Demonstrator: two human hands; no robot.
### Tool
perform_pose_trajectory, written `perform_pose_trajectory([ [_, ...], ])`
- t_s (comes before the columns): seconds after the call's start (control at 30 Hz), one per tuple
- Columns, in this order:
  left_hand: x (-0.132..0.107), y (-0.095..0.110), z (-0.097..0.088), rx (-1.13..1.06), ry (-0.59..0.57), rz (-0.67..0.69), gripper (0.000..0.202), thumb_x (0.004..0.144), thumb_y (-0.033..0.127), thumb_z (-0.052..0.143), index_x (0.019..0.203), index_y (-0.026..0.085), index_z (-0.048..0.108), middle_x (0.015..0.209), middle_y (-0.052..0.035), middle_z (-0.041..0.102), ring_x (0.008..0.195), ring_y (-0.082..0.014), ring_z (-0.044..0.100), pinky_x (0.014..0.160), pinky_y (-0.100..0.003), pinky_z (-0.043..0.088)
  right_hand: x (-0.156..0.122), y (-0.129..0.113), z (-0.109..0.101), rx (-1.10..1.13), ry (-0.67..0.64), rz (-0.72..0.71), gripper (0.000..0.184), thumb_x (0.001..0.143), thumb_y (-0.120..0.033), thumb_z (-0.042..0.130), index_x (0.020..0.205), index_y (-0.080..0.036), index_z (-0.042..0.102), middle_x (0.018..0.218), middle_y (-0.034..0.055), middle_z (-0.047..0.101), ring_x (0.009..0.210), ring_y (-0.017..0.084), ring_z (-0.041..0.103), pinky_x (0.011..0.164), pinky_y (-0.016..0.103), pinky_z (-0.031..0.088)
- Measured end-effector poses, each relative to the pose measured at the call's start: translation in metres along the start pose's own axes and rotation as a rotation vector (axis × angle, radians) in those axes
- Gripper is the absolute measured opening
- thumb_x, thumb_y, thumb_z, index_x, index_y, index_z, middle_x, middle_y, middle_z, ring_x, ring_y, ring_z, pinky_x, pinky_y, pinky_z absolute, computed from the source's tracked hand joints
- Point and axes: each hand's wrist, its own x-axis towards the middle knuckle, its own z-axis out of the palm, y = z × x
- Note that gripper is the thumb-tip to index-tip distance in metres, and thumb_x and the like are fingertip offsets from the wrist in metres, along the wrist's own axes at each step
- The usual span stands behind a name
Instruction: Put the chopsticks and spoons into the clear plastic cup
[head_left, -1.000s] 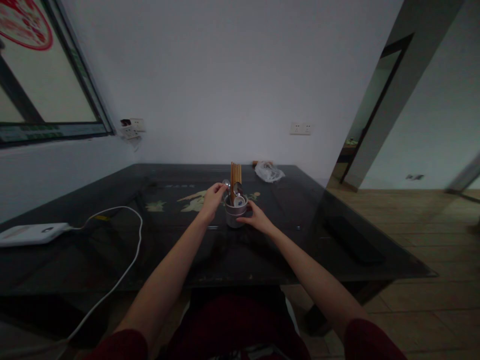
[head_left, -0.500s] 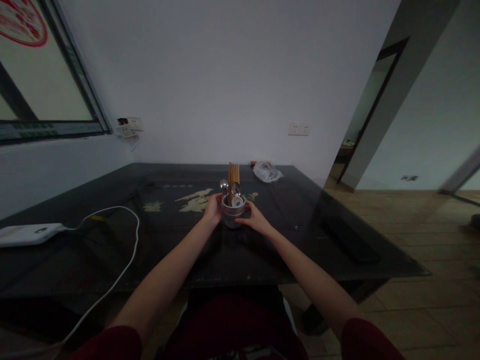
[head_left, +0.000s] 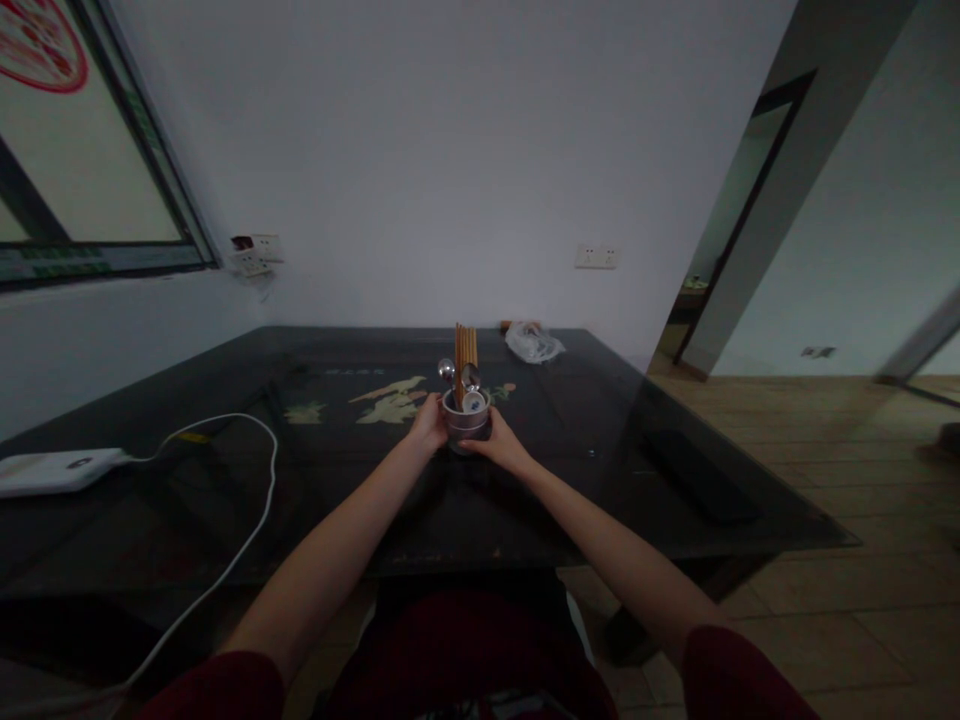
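Observation:
A metal utensil cup (head_left: 468,424) stands upright near the middle of the dark table (head_left: 352,500). Several wooden chopsticks (head_left: 466,348) rise out of it, along with metal spoons (head_left: 446,371) and a white spoon (head_left: 474,402) with a blue mark. My left hand (head_left: 430,424) is closed round the cup's left side, its far fingers hidden behind it. From the right, my right hand (head_left: 501,442) grips the cup, thumb lying across the lower front.
A crumpled clear plastic bag (head_left: 534,343) lies at the table's back edge. To the left is a white device (head_left: 60,470) with a white cable (head_left: 271,480) looping over the front edge. A dark flat object (head_left: 701,475) rests on the right.
My right hand has shifted slightly left and down, and its thumb reaches further across the cup's front. My left hand stays on the cup's left side.

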Motion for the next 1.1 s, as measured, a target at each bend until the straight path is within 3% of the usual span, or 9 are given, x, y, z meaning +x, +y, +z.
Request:
perform_pose_trajectory([
  [0.2, -0.004, -0.008, 0.006, 0.050, 0.016, 0.073, 0.012, 0.081, 0.022, 0.047, 0.073, 0.016, 0.053, 0.064, -0.0026, 0.060, 0.057, -0.0138, 0.057, 0.062, -0.026, 0.047, 0.001, 0.001, -0.002, -0.013, 0.017, 0.043, 0.082, 0.051, -0.032, 0.082, 0.122, -0.017, 0.044, 0.124, 0.0122, 0.054, 0.116, 0.026, 0.050, 0.101, 0.042, 0.037],
  [0.43, -0.010, -0.013, 0.010, 0.066, 0.068, 0.076, 0.017, 0.083, 0.023, 0.048, 0.067, 0.018, 0.049, 0.054, 0.0019, 0.051, 0.048, -0.0102, 0.049, 0.052, -0.022, 0.041, 0.005, -0.001, -0.014, -0.016, 0.028, 0.104, 0.081, 0.050, -0.031, 0.082, 0.119, -0.015, 0.044, 0.121, 0.0127, 0.056, 0.113, 0.026, 0.053, 0.098, 0.041, 0.040],
  [0.67, -0.016, -0.029, 0.014, 0.065, 0.021, 0.116, 0.024, 0.086, 0.018, 0.042, 0.066, 0.015, 0.055, 0.059, 0.0005, 0.057, 0.055, -0.0085, 0.053, 0.059, -0.019, 0.041, 0.013, 0.003, -0.031, -0.032, 0.025, 0.126, 0.083, 0.047, -0.029, 0.084, 0.120, -0.017, 0.045, 0.122, 0.0119, 0.057, 0.114, 0.027, 0.053, 0.098, 0.044, 0.040],
  [0.9, -0.024, -0.044, 0.019, 0.191, -0.145, 0.175, 0.015, 0.075, 0.009, 0.051, 0.073, 0.014, 0.065, 0.078, -0.0043, 0.069, 0.072, -0.0130, 0.060, 0.071, -0.023, 0.044, 0.015, 0.010, -0.047, -0.068, 0.053, 0.150, 0.082, 0.045, -0.029, 0.084, 0.118, -0.015, 0.047, 0.119, 0.0125, 0.058, 0.111, 0.027, 0.055, 0.096, 0.044, 0.041],
  [1.1, -0.038, -0.049, 0.024, 0.390, -0.345, 0.216, 0.036, 0.064, 0.000, 0.049, 0.089, 0.016, 0.070, 0.099, -0.0050, 0.070, 0.095, -0.0175, 0.061, 0.088, -0.028, 0.042, 0.007, 0.011, -0.070, -0.032, 0.066, 0.140, 0.082, 0.045, -0.028, 0.084, 0.118, -0.014, 0.048, 0.117, 0.0121, 0.060, 0.110, 0.026, 0.056, 0.097, 0.043, 0.041],
])
